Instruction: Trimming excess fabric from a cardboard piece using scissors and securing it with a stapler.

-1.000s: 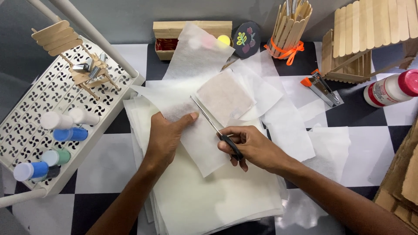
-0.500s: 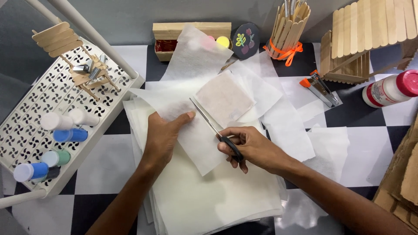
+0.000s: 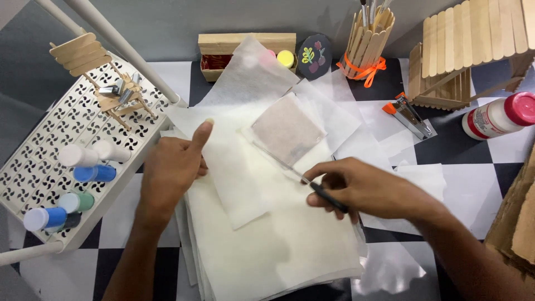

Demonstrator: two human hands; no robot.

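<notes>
Since before, my left hand (image 3: 170, 173) lifted its thumb off the white paper sheet (image 3: 245, 178), fingers curled together beside it; my right hand (image 3: 362, 189) clamps the scissors (image 3: 301, 178), blades across the sheet.

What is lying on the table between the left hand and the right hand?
In the head view, only translucent white paper sheets lie between the left hand and the right hand, which holds the scissors.

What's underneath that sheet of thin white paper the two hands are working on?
Under the thin white sheet lies a stack of larger white sheets, edges showing at lower left. The checkered table beneath is mostly covered; anything else under the stack is hidden.
</notes>
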